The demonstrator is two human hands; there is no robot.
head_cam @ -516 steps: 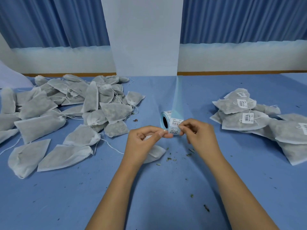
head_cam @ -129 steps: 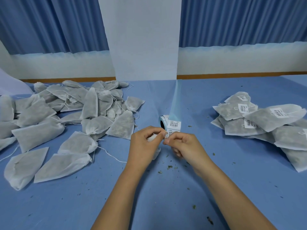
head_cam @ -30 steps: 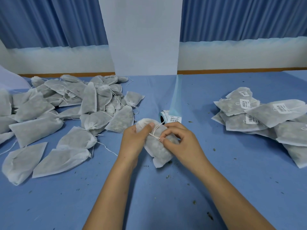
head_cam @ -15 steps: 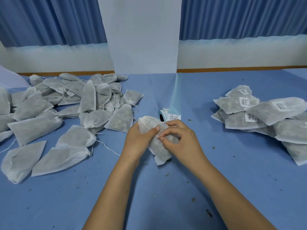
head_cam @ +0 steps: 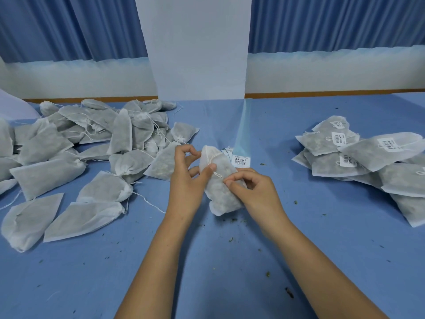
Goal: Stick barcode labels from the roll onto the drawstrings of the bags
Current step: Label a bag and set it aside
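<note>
A white mesh bag (head_cam: pixel 220 187) filled with dried herbs is held upright-tilted above the table's middle. My left hand (head_cam: pixel 188 180) grips its left side, thumb pressing the white drawstring (head_cam: pixel 212 164) against the bag. My right hand (head_cam: pixel 250 189) rests on the bag's right side with thumb and forefinger pinched together; whether they hold a label I cannot tell. Just behind the bag lies the label roll (head_cam: pixel 239 158), mostly hidden, one barcode label facing me and a pale blue backing strip (head_cam: pixel 243 125) running away from it.
Several unlabelled bags (head_cam: pixel 87 153) lie heaped at the left, loose strings trailing. At the right is a stack of labelled bags (head_cam: pixel 368 157). Herb crumbs dot the blue table (head_cam: pixel 207 272). A white pillar (head_cam: pixel 197 47) and blue curtains stand behind.
Since a second ago my hands have lifted and turned the bag more upright. My left thumb has shifted onto the drawstring and my right hand has slid lower along the bag's right side.
</note>
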